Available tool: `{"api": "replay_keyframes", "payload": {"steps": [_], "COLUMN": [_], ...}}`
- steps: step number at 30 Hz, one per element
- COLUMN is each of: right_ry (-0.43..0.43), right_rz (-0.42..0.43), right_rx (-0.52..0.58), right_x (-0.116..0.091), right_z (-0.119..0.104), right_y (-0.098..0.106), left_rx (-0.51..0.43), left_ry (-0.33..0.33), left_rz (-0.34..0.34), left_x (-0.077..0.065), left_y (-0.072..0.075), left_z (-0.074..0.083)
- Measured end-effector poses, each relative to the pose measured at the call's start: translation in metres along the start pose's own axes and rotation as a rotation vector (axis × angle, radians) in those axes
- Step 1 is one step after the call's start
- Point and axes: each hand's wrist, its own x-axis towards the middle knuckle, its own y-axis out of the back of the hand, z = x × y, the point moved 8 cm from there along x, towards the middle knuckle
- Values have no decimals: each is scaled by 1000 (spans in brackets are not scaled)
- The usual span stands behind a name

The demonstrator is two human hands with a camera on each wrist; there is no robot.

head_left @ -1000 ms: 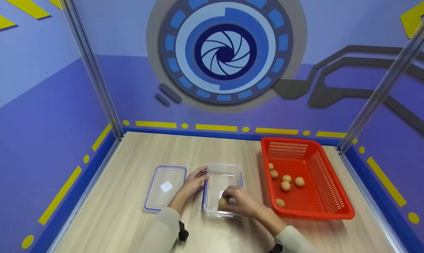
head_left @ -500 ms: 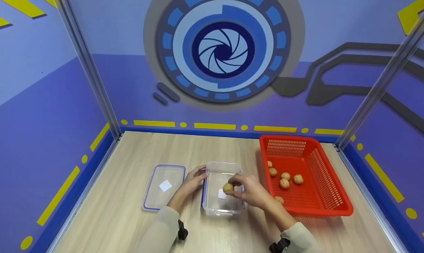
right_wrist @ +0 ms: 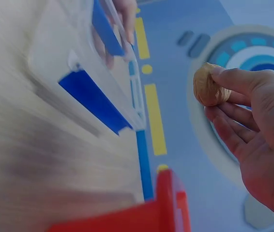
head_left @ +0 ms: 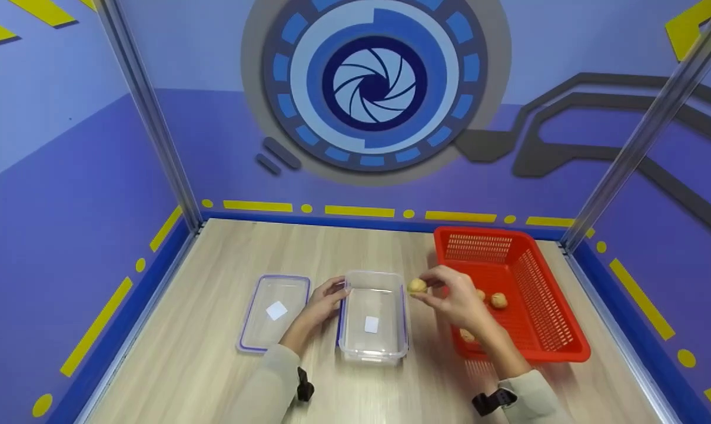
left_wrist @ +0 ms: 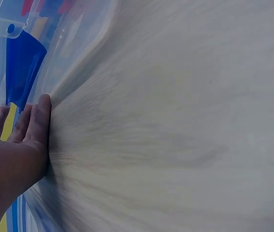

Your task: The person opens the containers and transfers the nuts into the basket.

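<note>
My right hand (head_left: pixel 458 297) pinches a walnut (head_left: pixel 417 286) between thumb and fingertips, above the gap between the clear food container and the red basket. The right wrist view shows this walnut (right_wrist: pixel 208 85) up close. My left hand (head_left: pixel 320 306) holds the left side of the clear food container (head_left: pixel 372 348), thumb at the rim and fingers along the outer wall. In the left wrist view, the left fingers (left_wrist: pixel 39 118) lie just below a blue latch (left_wrist: pixel 23 67). The container stands lidless with a white label and no walnut inside. More walnuts (head_left: pixel 498 301) lie in the red basket (head_left: pixel 558 355), some hidden behind my right hand.
A clear lid (head_left: pixel 267 338) with a purple-blue edge lies flat left of the container. The pale wooden table (head_left: pixel 332 241) is enclosed by purple-blue panels at the back and sides. The basket's raised rim stands under my right forearm.
My right hand has lifted the walnut out of the container and carried it rightward, past the container's right rim toward the basket. The left hand has stayed on the container.
</note>
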Motion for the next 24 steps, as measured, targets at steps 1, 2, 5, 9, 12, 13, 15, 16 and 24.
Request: {"api": "replay_keyframes", "payload": {"steps": [1,2,5,9,12,13,15,16,24], "right_ry": [-11,-22,-41,-57,-96,-115,-157,-177,-304], "right_rz": [12,24,63,113,137,145,161,172,240], "right_rx": [5,17,16,6,7,10,17,22,59], "right_x": [0,0,-1,-4,-8,-9,-12,-13,-29], "right_z": [2,5,12,23,35,41,51,57,95], "right_y": [4,8,20,34,41,43,47,48,53], "left_rx": [0,3,12,8,11,13,16,15,21], "left_ry": [1,0,-1,12,18,17,18,20,33], "left_rz": [-1,-3,1,4,8,7,12,15,7], "left_x": [0,0,-1,0,0,0,0,0,-1], "left_y": [0,0,1,1,1,1,2,2,1], "left_z": [0,1,1,0,0,0,0,0,0]}}
